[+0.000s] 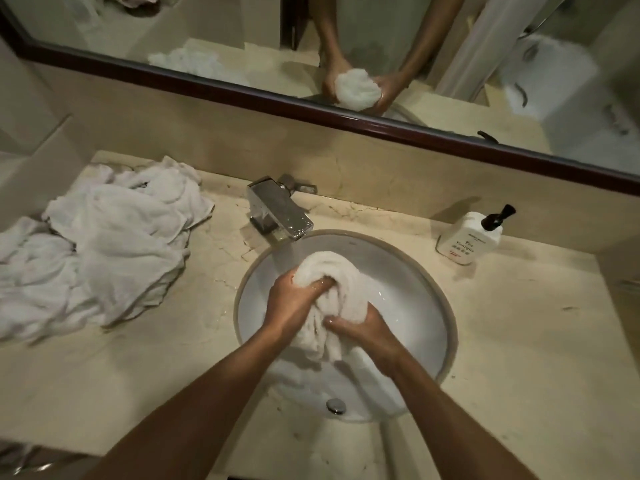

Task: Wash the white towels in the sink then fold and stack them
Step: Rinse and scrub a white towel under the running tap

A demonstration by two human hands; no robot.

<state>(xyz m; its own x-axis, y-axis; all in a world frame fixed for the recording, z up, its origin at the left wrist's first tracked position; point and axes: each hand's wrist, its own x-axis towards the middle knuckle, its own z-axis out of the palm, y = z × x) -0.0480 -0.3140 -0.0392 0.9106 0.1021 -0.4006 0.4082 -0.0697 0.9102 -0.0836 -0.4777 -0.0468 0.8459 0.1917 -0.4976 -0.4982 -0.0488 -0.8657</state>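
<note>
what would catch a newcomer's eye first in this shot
Both hands, left hand and right hand, grip a wet white towel in the round sink, under water running from the chrome faucet. A crumpled pile of white towels lies on the counter to the left.

— I'm counting for you now: two hands are showing, the left hand and the right hand, and one wet towel is bunching between them.

— How many basins?

— I'm seeing one sink, one faucet and one drain plug.

— And the dry pile?

— I'm looking at one heap of white towels on the counter; how many are lying in it, I'm not managing to tell, since they're overlapping.

— Bottles?

— I'm counting one pump bottle. One mirror is hanging behind.
</note>
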